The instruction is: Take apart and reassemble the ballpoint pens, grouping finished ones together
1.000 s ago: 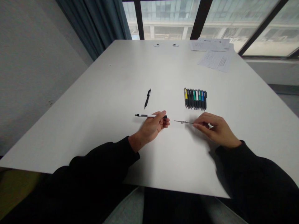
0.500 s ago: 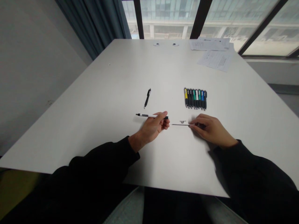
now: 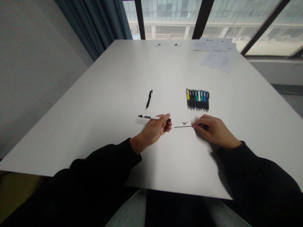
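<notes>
My left hand [image 3: 155, 128] is closed around a white pen barrel [image 3: 152, 117] with a black clicker end pointing left and a black grip at the right. Between the thumb and fingers of my right hand [image 3: 211, 129] is one end of a thin dark pen refill [image 3: 182, 126]. Its tip points left, toward the open side of my left fingers, a short gap apart from them. Small metallic pen parts [image 3: 185, 123] lie on the table just beyond the refill; their exact kind is too small to tell.
A black pen [image 3: 149, 99] lies farther off, left of centre. Several pens [image 3: 198, 100] in yellow, black, green, white and blue form a row at the right. Printed papers [image 3: 216, 52] rest at the far right of the white table [image 3: 99, 94], near the window.
The refill has tilted slightly, its left tip a little lower and its held end a little higher. My left hand and the white pen barrel stay almost in place.
</notes>
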{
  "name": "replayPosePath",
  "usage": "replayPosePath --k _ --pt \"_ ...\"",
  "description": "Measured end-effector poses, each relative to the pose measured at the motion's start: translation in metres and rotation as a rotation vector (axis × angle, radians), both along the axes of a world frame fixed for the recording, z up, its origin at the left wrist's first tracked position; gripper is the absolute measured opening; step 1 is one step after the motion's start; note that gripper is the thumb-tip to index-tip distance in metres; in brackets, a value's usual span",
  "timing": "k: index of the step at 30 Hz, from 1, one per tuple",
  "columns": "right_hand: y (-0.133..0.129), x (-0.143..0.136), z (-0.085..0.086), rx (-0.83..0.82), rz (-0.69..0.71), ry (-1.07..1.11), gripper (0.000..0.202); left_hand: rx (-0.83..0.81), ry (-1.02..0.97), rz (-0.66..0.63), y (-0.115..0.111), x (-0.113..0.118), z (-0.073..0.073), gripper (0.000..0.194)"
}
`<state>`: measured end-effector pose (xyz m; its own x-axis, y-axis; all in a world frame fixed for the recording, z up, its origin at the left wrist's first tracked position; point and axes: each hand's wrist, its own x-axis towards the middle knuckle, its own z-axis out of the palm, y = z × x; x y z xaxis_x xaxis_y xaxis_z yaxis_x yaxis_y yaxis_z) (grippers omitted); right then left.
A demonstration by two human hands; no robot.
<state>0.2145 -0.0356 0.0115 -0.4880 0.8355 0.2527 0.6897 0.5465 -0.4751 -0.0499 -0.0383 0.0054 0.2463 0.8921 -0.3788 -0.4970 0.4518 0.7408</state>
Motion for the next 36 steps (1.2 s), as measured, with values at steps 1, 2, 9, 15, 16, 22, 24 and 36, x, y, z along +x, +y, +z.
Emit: replayPosePath --k 1,2,9,15,16,22,24,36 --pt "0.0 0.0 0.0 0.003 0.002 -0.004 0.014 -0.002 0.002 0.0 0.0 0.0 0.0 0.043" --pt "0.0 0.0 0.0 0.008 0.002 -0.005 0.014 -0.001 0.003 0.0 0.0 0.0 0.0 0.044" --pt "0.001 0.0 0.001 0.012 0.009 -0.012 0.013 0.007 0.007 -0.007 -0.001 0.0 0.0 0.047" --pt "0.001 0.002 0.002 0.016 -0.034 -0.023 0.014 0.029 0.003 -0.023 0.0 -0.001 -0.001 0.047" --pt "0.0 0.001 0.003 0.023 -0.043 -0.016 0.014 0.037 0.0 -0.033 -0.001 0.0 -0.002 0.048" --pt "-0.022 -0.029 0.017 -0.031 0.019 0.249 0.027 0.101 0.012 -0.166 -0.009 0.005 -0.002 0.052" --pt "-0.031 -0.042 0.021 -0.067 0.105 0.342 0.032 0.17 0.048 -0.262 -0.015 0.006 0.002 0.054" --pt "-0.025 -0.027 0.017 -0.107 0.112 0.364 0.007 0.37 0.229 -0.263 -0.006 -0.006 -0.01 0.042"
